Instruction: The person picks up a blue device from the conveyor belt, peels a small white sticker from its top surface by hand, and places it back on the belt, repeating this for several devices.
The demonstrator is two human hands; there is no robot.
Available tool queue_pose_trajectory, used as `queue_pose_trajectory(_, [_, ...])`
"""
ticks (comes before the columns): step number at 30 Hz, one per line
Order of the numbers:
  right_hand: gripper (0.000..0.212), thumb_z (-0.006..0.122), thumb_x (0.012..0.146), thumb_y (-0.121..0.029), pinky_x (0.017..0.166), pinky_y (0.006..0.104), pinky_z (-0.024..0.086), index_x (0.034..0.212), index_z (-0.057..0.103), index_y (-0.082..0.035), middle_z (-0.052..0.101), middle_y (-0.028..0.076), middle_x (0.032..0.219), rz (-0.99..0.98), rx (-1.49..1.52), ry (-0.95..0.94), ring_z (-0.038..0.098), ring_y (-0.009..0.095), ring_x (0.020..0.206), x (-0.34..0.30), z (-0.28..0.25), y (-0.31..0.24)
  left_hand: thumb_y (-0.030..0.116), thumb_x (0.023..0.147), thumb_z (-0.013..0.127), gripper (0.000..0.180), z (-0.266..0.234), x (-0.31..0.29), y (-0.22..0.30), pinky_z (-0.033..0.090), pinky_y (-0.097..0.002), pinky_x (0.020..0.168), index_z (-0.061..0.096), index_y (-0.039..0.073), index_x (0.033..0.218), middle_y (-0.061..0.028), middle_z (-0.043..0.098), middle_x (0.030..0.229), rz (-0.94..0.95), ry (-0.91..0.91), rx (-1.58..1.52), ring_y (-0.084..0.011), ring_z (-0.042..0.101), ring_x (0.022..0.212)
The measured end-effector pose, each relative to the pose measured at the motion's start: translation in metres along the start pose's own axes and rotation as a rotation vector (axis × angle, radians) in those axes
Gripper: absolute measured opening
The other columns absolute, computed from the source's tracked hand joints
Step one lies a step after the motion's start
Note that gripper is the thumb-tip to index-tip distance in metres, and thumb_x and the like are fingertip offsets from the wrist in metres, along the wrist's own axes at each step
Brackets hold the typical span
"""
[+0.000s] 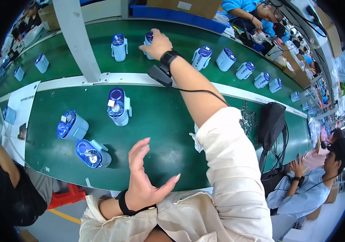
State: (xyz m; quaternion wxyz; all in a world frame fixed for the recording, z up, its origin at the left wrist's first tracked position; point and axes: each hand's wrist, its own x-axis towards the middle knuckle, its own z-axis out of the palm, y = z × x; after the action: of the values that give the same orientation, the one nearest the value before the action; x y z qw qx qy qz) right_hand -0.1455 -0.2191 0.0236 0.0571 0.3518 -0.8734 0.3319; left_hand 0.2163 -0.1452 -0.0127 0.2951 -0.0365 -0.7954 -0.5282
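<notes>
My right hand (159, 46) reaches far across to the raised back strip, its thumb and fingers round a light-blue jug (148, 38) with a dark-blue clear lid. Most of that jug is hidden behind the hand. Close to my body, my left hand (146, 183) hovers over the near table edge, thumb and fingers spread, holding nothing. To its left, three similar jugs stand or lean on the green table: one upright with a side handle (118, 108), one tilted (73, 125), and one with its lid facing up (93, 154). Small white tags show on their lids.
Several more jugs (225, 60) line the green back strip (95, 36), beyond a white rail (132, 79). A metal post (73, 36) rises at left. A black bag (272, 124) with cables and loose screws (248, 119) lie at right. Co-workers sit around.
</notes>
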Motion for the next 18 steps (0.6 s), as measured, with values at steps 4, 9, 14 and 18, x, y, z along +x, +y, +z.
queue_pose_trajectory(4, [0.091,0.083,0.066,-0.040,0.100,0.0405,0.046,0.136,0.042,0.002,0.056,0.025,0.127,0.122,0.049,-0.003,0.057,0.037,0.116,-0.012,-0.021,0.004,0.004,0.070,0.079,0.095,0.001,-0.002,-0.001,0.027,-0.0469,0.113,0.018,0.002,0.142,-0.0240,0.029,0.142,-0.019,0.004,-0.048,-0.0356,0.033,0.135])
queue_pose_trajectory(9, [0.082,0.084,0.068,-0.028,0.093,0.0345,0.047,0.134,0.044,0.000,0.062,0.017,0.116,-0.316,0.328,-0.485,0.061,0.028,0.106,-0.112,-0.106,-0.021,0.006,0.068,0.081,0.108,-0.005,-0.009,0.005,0.025,-0.0477,0.113,0.008,0.002,0.148,-0.0230,0.026,0.146,-0.028,0.040,-0.032,-0.0351,0.029,0.139])
queue_pose_trajectory(14, [0.082,0.082,0.069,-0.019,0.093,0.0324,0.047,0.138,0.040,-0.003,0.063,0.016,0.118,-0.535,0.696,-0.991,0.061,0.027,0.109,-0.242,-0.147,-0.060,0.011,0.064,0.088,0.126,-0.009,-0.005,0.010,0.032,-0.0445,0.109,-0.002,0.002,0.151,-0.0221,0.031,0.146,-0.115,-0.127,-0.406,-0.0323,0.040,0.133])
queue_pose_trajectory(18, [0.080,0.082,0.069,-0.021,0.095,0.0348,0.047,0.137,0.044,-0.003,0.062,0.017,0.120,-0.471,0.611,-0.758,0.061,0.031,0.111,-0.297,-0.163,-0.060,0.013,0.064,0.090,0.126,-0.008,-0.001,0.015,0.039,-0.0408,0.105,0.000,0.002,0.151,-0.0220,0.039,0.141,-0.152,-0.356,-0.587,-0.0290,0.052,0.123])
